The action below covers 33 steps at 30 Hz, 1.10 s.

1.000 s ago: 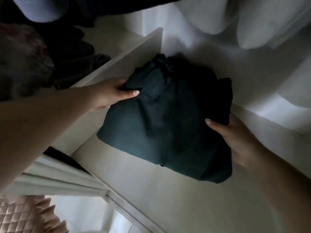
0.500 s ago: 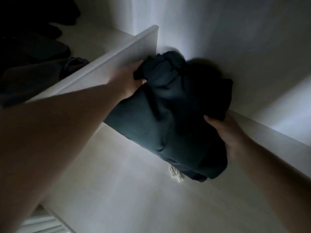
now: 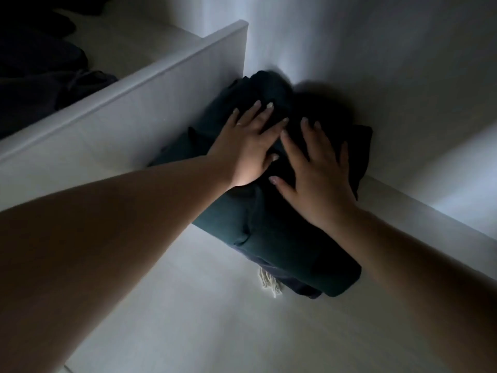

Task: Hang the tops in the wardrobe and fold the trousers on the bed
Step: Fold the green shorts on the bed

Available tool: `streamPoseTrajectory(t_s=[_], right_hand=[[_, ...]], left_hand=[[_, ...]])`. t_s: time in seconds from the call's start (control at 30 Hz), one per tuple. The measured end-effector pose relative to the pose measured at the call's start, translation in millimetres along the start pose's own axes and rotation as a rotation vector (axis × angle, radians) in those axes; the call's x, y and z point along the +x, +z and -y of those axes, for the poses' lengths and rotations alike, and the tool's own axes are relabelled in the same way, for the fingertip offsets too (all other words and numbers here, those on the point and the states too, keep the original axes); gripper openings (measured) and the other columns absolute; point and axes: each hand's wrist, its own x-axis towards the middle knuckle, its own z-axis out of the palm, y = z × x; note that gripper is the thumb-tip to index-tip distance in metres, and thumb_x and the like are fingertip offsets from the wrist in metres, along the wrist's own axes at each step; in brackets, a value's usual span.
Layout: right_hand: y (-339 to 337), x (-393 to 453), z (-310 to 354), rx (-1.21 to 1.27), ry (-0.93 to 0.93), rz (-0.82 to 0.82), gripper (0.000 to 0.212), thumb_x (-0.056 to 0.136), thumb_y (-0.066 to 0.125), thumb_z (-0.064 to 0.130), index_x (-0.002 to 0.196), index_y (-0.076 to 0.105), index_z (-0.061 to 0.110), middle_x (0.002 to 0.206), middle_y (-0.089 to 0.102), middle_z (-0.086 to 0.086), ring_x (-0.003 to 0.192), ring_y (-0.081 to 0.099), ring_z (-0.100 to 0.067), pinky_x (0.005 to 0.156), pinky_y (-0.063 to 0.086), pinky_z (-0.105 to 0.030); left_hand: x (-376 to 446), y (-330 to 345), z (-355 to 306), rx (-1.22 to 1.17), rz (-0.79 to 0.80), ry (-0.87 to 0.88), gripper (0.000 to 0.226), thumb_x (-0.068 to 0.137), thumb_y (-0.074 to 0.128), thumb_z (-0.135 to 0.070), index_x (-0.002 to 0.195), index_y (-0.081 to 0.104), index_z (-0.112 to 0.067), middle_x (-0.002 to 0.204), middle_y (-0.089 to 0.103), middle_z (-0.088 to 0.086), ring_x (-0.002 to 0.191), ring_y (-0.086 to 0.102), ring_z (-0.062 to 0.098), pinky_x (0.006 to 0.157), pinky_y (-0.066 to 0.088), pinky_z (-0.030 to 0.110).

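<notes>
A folded dark green garment (image 3: 269,232) lies on the white wardrobe shelf (image 3: 215,319), pushed into the back corner against the divider. My left hand (image 3: 250,146) lies flat on its top with fingers spread. My right hand (image 3: 314,170) presses flat on it just to the right, fingers straight. A darker folded piece with a pale fringe (image 3: 269,282) sticks out from under the garment's near end.
A white vertical divider (image 3: 150,103) bounds the shelf on the left. Beyond it, dark clothes (image 3: 40,76) lie heaped in the neighbouring compartment. The wardrobe's back wall (image 3: 376,49) and right side wall (image 3: 457,162) close the corner. The light is dim.
The garment has gone from being carried at its sides to lying in the shelf corner. Both hands have let go of its edges and moved on top, palms down.
</notes>
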Motion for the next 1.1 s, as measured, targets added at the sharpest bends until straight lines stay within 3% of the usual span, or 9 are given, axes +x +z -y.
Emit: streamPoseTrajectory(t_s=[0.2, 0.4, 0.47, 0.53, 0.6, 0.67, 0.87, 1.03, 1.1], right_hand=[[34.7, -4.9, -29.0, -0.161, 0.001, -0.009, 0.071, 0.086, 0.039, 0.059, 0.145, 0.038, 0.02, 0.156, 0.024, -0.013, 0.144, 0.024, -0.025, 0.106, 0.016, -0.066], [47.6, -4.8, -31.6, -0.149, 0.029, 0.05, 0.07, 0.087, 0.038, 0.058, 0.147, 0.033, 0.022, 0.159, 0.016, -0.009, 0.146, 0.014, -0.021, 0.106, 0.012, -0.068], [44.0, -2.7, -32.8, -0.164, 0.021, 0.069, 0.071, 0.088, 0.039, 0.058, 0.148, 0.03, 0.022, 0.159, 0.012, -0.01, 0.147, 0.009, -0.021, 0.106, 0.009, -0.068], [35.2, 1.6, -29.8, -0.154, 0.028, 0.096, 0.07, 0.088, 0.045, 0.055, 0.148, 0.029, 0.023, 0.159, 0.012, -0.01, 0.147, 0.007, -0.021, 0.107, 0.005, -0.068], [20.2, 0.4, -18.6, -0.065, 0.083, 0.103, 0.068, 0.086, 0.054, 0.048, 0.146, 0.031, 0.026, 0.157, 0.019, -0.007, 0.146, 0.01, -0.021, 0.108, 0.005, -0.067], [5.9, -12.7, -3.1, 0.079, 0.132, 0.073, 0.065, 0.085, 0.059, 0.04, 0.144, 0.034, 0.027, 0.154, 0.027, -0.004, 0.145, 0.016, -0.021, 0.109, 0.007, -0.065], [-45.0, -74.3, 61.7, 0.361, 0.129, 0.032, 0.06, 0.087, 0.061, 0.029, 0.143, 0.04, 0.019, 0.149, 0.038, -0.006, 0.14, 0.03, -0.022, 0.11, 0.025, -0.054], [-99.3, -134.2, 119.4, 0.668, 0.17, -0.044, 0.051, 0.086, 0.064, 0.016, 0.134, 0.051, 0.006, 0.136, 0.052, -0.014, 0.127, 0.045, -0.025, 0.107, 0.029, -0.027], [-127.4, -160.4, 139.4, 0.744, 0.178, -0.051, 0.047, 0.087, 0.064, 0.015, 0.132, 0.053, 0.007, 0.133, 0.053, -0.013, 0.125, 0.047, -0.023, 0.105, 0.03, -0.022]], left_hand=[[-7.0, 32.4, 19.6, 0.047, 0.034, -0.134, 0.083, 0.081, 0.017, -0.07, 0.151, -0.003, -0.031, 0.16, -0.011, 0.008, 0.147, -0.007, 0.028, 0.119, 0.0, 0.044], [-3.1, 38.3, 18.5, -0.015, 0.142, -0.152, 0.083, 0.088, 0.034, -0.067, 0.151, -0.005, -0.031, 0.16, -0.014, 0.007, 0.147, -0.008, 0.026, 0.119, 0.001, 0.039], [-6.7, 30.3, 16.3, -0.09, 0.147, -0.152, 0.079, 0.09, 0.046, -0.057, 0.152, 0.007, -0.029, 0.161, -0.005, 0.008, 0.148, 0.0, 0.026, 0.12, 0.006, 0.039], [-15.2, 20.8, 13.1, -0.255, 0.068, -0.189, 0.065, 0.09, 0.057, -0.04, 0.147, 0.032, -0.023, 0.158, 0.018, 0.01, 0.144, 0.02, 0.028, 0.117, 0.019, 0.038], [-30.0, 8.2, 9.8, -0.444, -0.029, -0.282, 0.044, 0.09, 0.058, -0.027, 0.133, 0.054, -0.019, 0.141, 0.05, 0.008, 0.13, 0.045, 0.026, 0.108, 0.035, 0.035], [-48.1, -3.8, 3.2, -0.595, -0.027, -0.379, 0.029, 0.091, 0.056, -0.02, 0.118, 0.064, -0.017, 0.118, 0.067, 0.004, 0.112, 0.06, 0.02, 0.097, 0.044, 0.029], [-118.3, -56.5, -3.8, -0.766, 0.044, -0.485, 0.022, 0.092, 0.054, -0.014, 0.109, 0.068, -0.013, 0.107, 0.071, 0.003, 0.1, 0.065, 0.018, 0.087, 0.047, 0.024], [-185.8, -130.0, -11.0, -0.707, 0.029, -0.505, 0.018, 0.091, 0.058, -0.018, 0.105, 0.07, -0.017, 0.104, 0.071, 0.002, 0.098, 0.065, 0.018, 0.08, 0.043, 0.017], [-215.3, -171.8, -20.3, -0.719, 0.004, -0.504, 0.019, 0.091, 0.057, -0.016, 0.105, 0.071, -0.017, 0.102, 0.071, 0.003, 0.098, 0.065, 0.018, 0.082, 0.045, 0.018]])
